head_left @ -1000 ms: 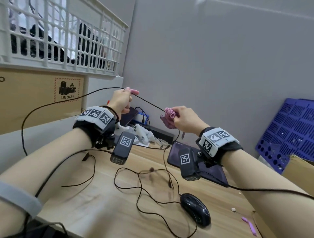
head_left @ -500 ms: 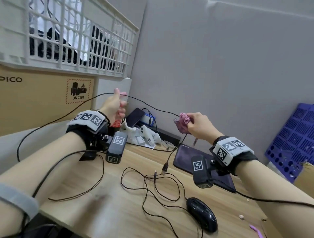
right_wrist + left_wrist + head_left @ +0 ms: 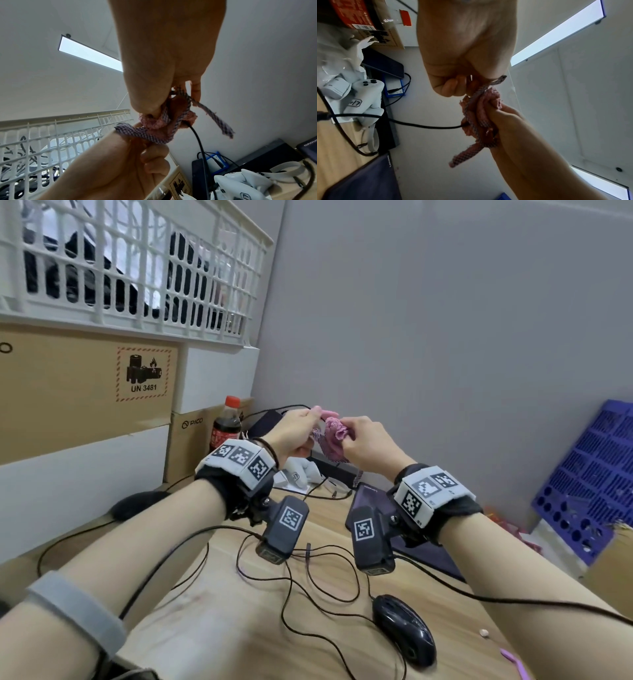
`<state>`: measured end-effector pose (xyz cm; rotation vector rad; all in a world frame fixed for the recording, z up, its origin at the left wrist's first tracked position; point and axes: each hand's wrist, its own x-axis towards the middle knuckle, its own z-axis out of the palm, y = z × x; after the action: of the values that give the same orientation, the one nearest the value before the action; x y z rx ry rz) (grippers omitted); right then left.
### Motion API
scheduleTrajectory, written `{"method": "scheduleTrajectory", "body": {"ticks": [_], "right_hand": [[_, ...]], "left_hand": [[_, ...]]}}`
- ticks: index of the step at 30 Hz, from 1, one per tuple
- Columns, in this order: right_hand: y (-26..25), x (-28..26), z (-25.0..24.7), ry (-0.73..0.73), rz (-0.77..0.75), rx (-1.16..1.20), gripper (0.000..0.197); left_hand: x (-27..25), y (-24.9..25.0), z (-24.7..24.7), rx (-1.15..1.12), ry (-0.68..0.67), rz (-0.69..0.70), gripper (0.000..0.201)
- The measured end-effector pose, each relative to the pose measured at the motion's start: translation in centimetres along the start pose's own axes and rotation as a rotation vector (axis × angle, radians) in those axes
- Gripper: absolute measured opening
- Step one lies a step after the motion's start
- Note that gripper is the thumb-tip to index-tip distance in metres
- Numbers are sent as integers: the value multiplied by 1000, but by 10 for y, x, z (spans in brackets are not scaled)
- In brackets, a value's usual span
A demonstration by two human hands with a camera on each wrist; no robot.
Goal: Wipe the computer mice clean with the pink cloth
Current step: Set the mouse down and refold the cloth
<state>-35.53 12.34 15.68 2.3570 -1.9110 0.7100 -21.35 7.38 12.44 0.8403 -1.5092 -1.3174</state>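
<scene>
A black computer mouse (image 3: pixel 406 628) lies on the wooden table (image 3: pixel 212 621), near its front edge, with its thin black cable (image 3: pixel 329 594) looped across the wood. Both hands are raised above the table's back and meet there. My right hand (image 3: pixel 363 440) (image 3: pixel 171 101) grips the bunched pink cloth (image 3: pixel 334 433) (image 3: pixel 481 115) (image 3: pixel 154 124), and the cable (image 3: pixel 419 124) (image 3: pixel 199 140) runs into the bunch. My left hand (image 3: pixel 301 426) (image 3: pixel 453 88) pinches the cable right beside the cloth, whose checked edge reaches its fingers.
A cola bottle (image 3: pixel 226 422), cardboard boxes (image 3: pixel 68 392) and a white basket (image 3: pixel 137 268) stand along the left. A dark Lenovo slab (image 3: pixel 373 501) and a white controller (image 3: pixel 366 97) lie at the back. A blue crate (image 3: pixel 589 481) leans at the right. A dark rounded object (image 3: pixel 137 503) sits left.
My right hand has slid the cloth leftward along the cable until it meets my left hand. The stretch of cable once taut between the hands is gone.
</scene>
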Motion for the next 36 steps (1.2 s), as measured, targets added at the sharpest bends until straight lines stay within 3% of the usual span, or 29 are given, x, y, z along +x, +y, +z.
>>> {"method": "scheduleTrajectory", "body": {"ticks": [10,15,22,24,29,36], "right_hand": [[22,-6,23,-204,9,-74,22],[32,-11,26,-257,27,-80,32],[29,-2,29,-272,35,-24,30],[25,2,31,-265,31,8,33],[11,9,37,-226,-5,107,24],[9,8,49,-176,-13,272,21]], "left_hand": [[9,-23,-58,-23,135,-50,38],[10,-36,-91,-52,205,-87,39],[9,-45,-77,-147,323,-57,42],[4,-41,-66,-162,263,-51,40],[-13,-40,-30,37,-83,8,32],[-10,-43,-28,59,37,99,34]]}}
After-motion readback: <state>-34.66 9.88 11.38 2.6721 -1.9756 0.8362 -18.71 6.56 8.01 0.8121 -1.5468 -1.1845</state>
